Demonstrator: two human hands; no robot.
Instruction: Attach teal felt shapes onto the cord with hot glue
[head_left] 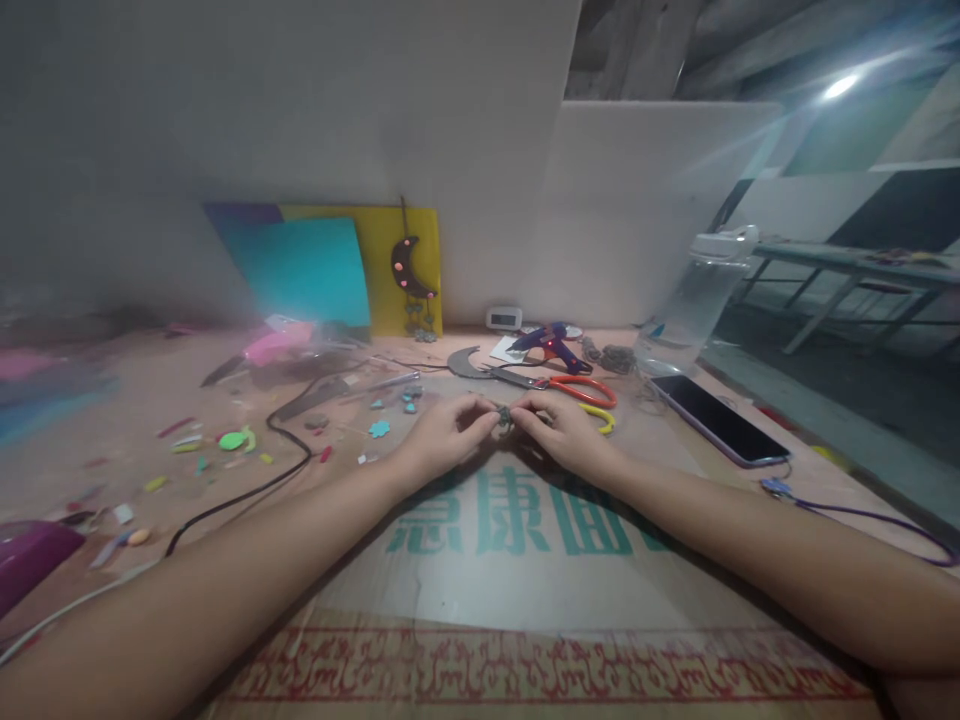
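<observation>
My left hand [447, 432] and my right hand [564, 428] meet at the middle of the table, fingertips pinched together on a small dark grey piece [504, 415]. Both hands rest on a flattened cardboard sheet [525, 570] with green printed characters. Just beyond the hands lie orange-handled scissors [574, 386] and a grey crescent cut-out [466, 364]. A blue glue gun [547, 345] lies behind the scissors.
A phone [716, 418] lies at the right, near a clear water bottle [694, 305]. Coloured foam sheets [315, 268] and a dark moon hanging [409, 270] lean on the wall. Small foam scraps [236, 440] and a black cable [247, 490] cover the left side.
</observation>
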